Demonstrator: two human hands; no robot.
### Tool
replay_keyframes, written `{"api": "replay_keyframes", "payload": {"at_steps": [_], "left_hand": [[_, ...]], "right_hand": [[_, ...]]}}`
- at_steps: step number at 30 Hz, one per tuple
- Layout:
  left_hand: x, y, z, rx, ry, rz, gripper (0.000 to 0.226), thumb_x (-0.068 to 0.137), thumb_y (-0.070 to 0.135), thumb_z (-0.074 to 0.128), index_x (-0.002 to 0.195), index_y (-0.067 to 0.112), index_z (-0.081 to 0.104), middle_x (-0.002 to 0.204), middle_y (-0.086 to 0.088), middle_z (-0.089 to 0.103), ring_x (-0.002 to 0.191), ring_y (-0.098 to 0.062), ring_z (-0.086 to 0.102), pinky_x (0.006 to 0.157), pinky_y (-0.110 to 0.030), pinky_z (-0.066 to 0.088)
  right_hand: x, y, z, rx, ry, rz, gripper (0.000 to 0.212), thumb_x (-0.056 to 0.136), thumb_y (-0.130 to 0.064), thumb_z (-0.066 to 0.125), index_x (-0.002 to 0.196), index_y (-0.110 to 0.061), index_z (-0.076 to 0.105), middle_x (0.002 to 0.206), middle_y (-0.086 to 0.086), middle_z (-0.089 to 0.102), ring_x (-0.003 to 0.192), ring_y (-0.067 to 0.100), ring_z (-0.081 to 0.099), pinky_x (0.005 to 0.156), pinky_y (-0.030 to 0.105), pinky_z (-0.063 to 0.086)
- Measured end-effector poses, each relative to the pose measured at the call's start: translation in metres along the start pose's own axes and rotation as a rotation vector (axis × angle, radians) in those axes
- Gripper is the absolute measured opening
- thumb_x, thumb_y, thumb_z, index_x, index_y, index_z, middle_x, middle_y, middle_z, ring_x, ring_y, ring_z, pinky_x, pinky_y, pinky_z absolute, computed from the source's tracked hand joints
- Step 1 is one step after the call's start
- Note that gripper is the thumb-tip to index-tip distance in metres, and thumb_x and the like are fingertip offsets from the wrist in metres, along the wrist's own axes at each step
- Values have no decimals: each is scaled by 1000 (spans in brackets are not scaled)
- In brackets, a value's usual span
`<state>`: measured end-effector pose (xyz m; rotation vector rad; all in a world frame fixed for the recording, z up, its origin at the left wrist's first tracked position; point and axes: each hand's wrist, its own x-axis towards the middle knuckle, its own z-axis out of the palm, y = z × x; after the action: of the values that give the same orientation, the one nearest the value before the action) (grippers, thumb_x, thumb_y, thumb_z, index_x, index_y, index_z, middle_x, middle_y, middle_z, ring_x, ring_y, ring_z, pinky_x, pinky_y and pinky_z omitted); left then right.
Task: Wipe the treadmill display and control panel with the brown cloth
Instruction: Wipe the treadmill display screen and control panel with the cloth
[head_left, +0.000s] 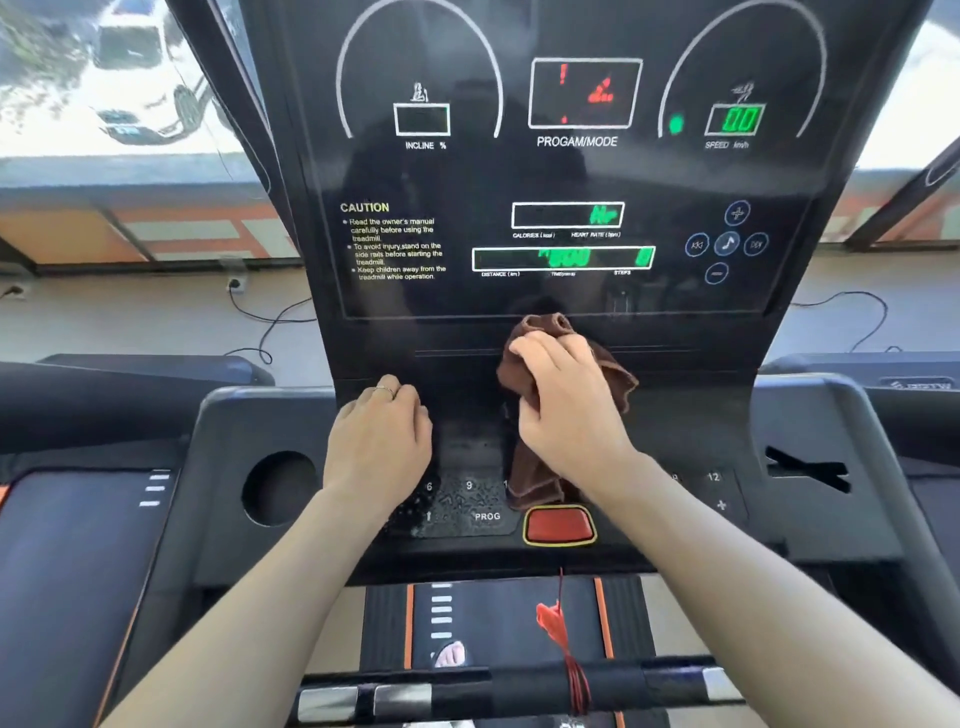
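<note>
The right hand (563, 400) is clamped on the bunched brown cloth (540, 467), pressing it to the control panel (691, 415). The display (467, 176) rises directly above and beyond it. The left hand (379, 441) rests loosely curled, empty, just beside.

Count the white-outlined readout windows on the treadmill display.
5: incline window upper left, program/mode window top centre, speed window upper right, calories/heart-rate window mid-centre, distance/time/steps window below it. None appears hidden.
</note>
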<state>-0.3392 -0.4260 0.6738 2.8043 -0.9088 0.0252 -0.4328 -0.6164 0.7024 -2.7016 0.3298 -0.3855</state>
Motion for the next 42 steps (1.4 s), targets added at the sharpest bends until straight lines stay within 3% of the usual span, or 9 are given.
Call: {"api": "replay_keyframes", "payload": {"at_steps": [10, 16, 20, 23, 28, 33, 36, 39, 42], "left_hand": [[-73, -18, 8, -113, 25, -142, 45, 99, 31, 41, 131, 7, 63, 133, -12, 63, 117, -36, 60, 102, -50, 45], [-196, -85, -1, 39, 125, -607, 70, 88, 37, 67, 141, 0, 42, 139, -34, 43, 133, -51, 38, 113, -63, 21], [-282, -149, -6, -150, -222, -1068, 116, 57, 94, 46, 143, 18, 34, 133, -26, 56, 120, -47, 55, 101, -60, 44], [-321, -149, -7, -259, -275, -1078, 87, 61, 88, 61, 127, 33, 45, 106, -12, 65, 98, -39, 60, 87, -52, 53], [-335, -141, -2, -175, -204, -1018, 68, 76, 70, 69, 125, 32, 41, 96, -9, 59, 89, -39, 57, 81, -50, 50], [-341, -146, 4, -157, -126, -967, 64, 78, 71, 65, 122, 29, 43, 92, -9, 58, 84, -38, 55, 77, -47, 48], [-344, -148, 7, -166, -112, -969, 68, 69, 81, 60, 117, 37, 40, 94, -9, 63, 85, -39, 60, 80, -48, 53], [-345, -157, 15, -199, -94, -1008, 69, 60, 87, 57, 109, 43, 39, 97, -9, 67, 87, -41, 64, 82, -52, 57], [-347, -161, 23, -198, -69, -1033, 66, 58, 88, 59, 105, 44, 40, 92, -6, 66, 82, -39, 64, 79, -53, 58]], "right_hand": [[-6, 5, -7, 38, 7, -12, 50, 77, -2, 51, 126, -7, 60, 126, 7, 65, 106, 34, 51, 97, 44, 45], [-9, 5, -15, 36, -70, 36, 55, 81, 5, 53, 135, -7, 60, 136, 11, 63, 120, 40, 51, 106, 40, 36], [-61, 0, -38, 289, 181, 263, 39, 80, -1, 52, 112, -15, 70, 114, 3, 71, 108, 34, 57, 92, 32, 41], [-140, 3, -61, 390, 179, 313, 28, 74, -13, 49, 96, -23, 64, 94, 1, 72, 92, 28, 64, 86, 39, 52], [-251, 14, -34, 123, -371, 382, 33, 71, -25, 45, 94, -25, 69, 81, -2, 74, 86, 29, 69, 77, 36, 55], [-261, 8, -15, 166, -423, 559, 24, 80, -22, 44, 82, -29, 67, 51, -2, 67, 83, 24, 64, 74, 35, 58], [-264, 8, -12, 126, -394, 549, 29, 76, -31, 40, 85, -30, 67, 70, -4, 66, 104, 29, 52, 83, 38, 54], [-257, 8, -11, 117, -424, 570, 47, 83, -27, 46, 127, -28, 62, 101, 5, 68, 126, 28, 44, 91, 37, 48], [-249, 10, -12, 71, -394, 492, 60, 81, -30, 47, 140, -24, 55, 106, 2, 67, 122, 27, 47, 81, 34, 42]]}}
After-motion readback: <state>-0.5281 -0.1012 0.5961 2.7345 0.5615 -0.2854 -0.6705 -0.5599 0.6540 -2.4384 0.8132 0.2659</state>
